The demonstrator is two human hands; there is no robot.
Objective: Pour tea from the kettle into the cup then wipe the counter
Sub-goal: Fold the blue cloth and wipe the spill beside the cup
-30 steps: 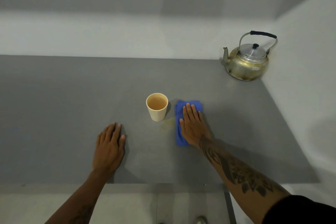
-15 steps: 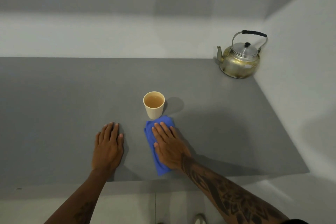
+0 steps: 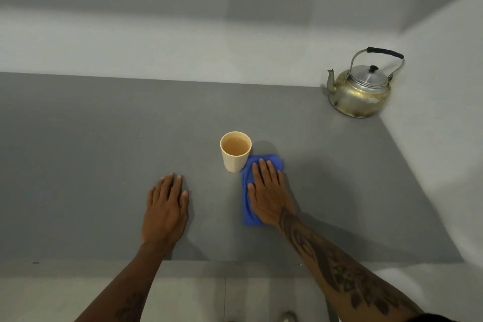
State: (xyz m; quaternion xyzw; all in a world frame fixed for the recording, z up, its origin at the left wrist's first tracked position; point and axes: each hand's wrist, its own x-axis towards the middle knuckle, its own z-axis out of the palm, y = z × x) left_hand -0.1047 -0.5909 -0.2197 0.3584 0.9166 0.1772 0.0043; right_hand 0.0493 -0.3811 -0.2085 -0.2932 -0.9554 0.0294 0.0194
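Wiping: my right hand [image 3: 269, 195] presses flat, fingers extended, on the blue cloth [image 3: 247, 206]; left hand [image 3: 166, 208] rests open. I steer clear of the full cup [image 3: 235, 151].

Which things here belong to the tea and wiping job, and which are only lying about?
Job: kettle, cup with tea, blue cloth under right hand, counter.
Lying about: nothing. The left hand only rests flat on the counter.
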